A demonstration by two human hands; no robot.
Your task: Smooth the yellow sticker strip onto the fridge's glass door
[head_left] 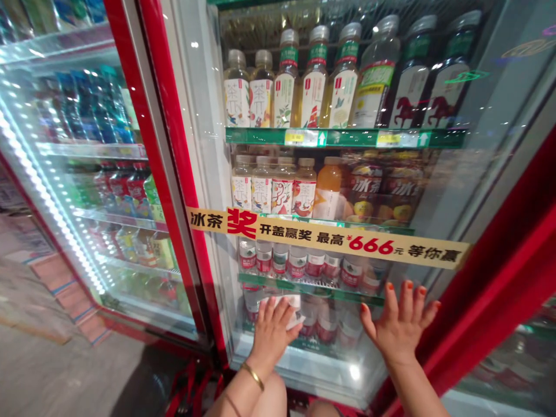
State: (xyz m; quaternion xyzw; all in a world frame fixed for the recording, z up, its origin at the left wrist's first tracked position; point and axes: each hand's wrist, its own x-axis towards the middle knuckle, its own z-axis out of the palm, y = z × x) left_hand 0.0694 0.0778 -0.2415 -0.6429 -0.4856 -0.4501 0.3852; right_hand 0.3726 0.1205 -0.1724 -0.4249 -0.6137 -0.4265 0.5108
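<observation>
My left hand [271, 330], with a gold bangle at the wrist, is low in front of a closed glass fridge door [278, 368]. It holds a crumpled white tissue [296, 307] under its fingers and beside the thumb, against the glass. My right hand [398, 330] is spread wide with nothing in it, fingers up, near the lower right of the pane. Whether its palm touches the glass is unclear. A cream sticker strip [325, 238] with black and red lettering runs across the door above both hands.
Behind the glass, shelves hold tea bottles [284, 81], an orange drink bottle [330, 185] and water bottles [297, 260]. At left stands another red-framed fridge [163, 133] with lit shelves. Cardboard boxes [65, 284] are stacked by the grey floor [52, 376]. My knees show at the bottom.
</observation>
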